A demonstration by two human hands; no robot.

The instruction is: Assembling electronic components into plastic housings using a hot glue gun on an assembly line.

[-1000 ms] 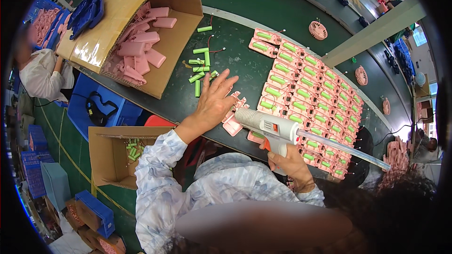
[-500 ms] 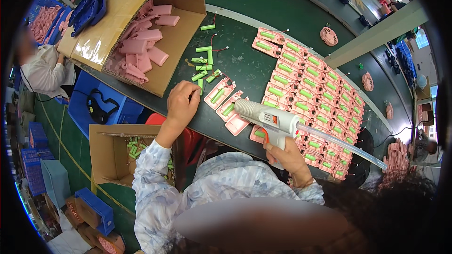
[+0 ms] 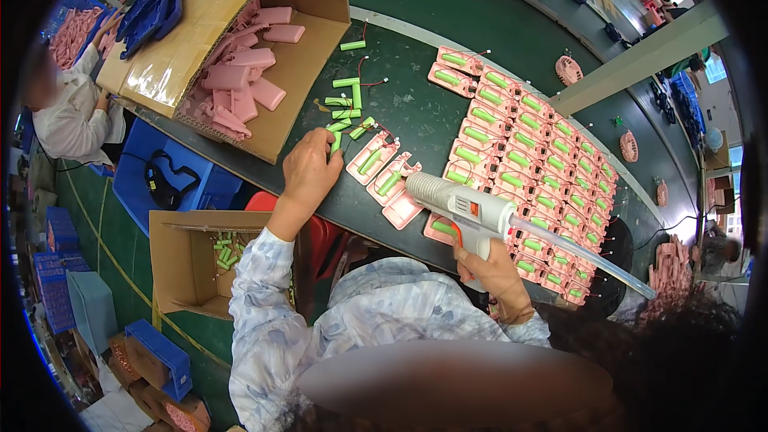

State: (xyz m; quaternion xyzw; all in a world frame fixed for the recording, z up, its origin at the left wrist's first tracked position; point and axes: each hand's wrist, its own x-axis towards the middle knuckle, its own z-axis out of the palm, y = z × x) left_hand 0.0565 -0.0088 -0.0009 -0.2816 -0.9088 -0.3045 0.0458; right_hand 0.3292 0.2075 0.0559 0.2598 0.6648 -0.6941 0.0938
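My left hand (image 3: pixel 310 168) is closed at the thumb and fingers around a green battery cell (image 3: pixel 336 142), beside a small group of loose green cells (image 3: pixel 342 114) with thin wires. With my right hand (image 3: pixel 494 274) I grip the handle of a grey-white glue gun (image 3: pixel 468 206); a long clear glue stick (image 3: pixel 580 254) sticks out of its back. The gun's nozzle points left, close to a pink plastic shell (image 3: pixel 386 190) that holds a green cell. Another pink shell with a cell (image 3: pixel 359 163) lies left of it, and an empty-looking pink shell (image 3: pixel 402 212) lies nearer me.
Rows of pink shells with green cells (image 3: pixel 520 158) cover the table's right side. A tipped cardboard box (image 3: pixel 308 72) of pink parts stands at the left, with blue parts (image 3: pixel 152 16) on top. Below is a carton (image 3: pixel 180 272) with cells. A co-worker (image 3: pixel 76 120) sits far left.
My left hand has shifted slightly right and its fingers have closed on a green cell, which has tilted. The glue gun has moved a little right. The co-worker's arm has reached up.
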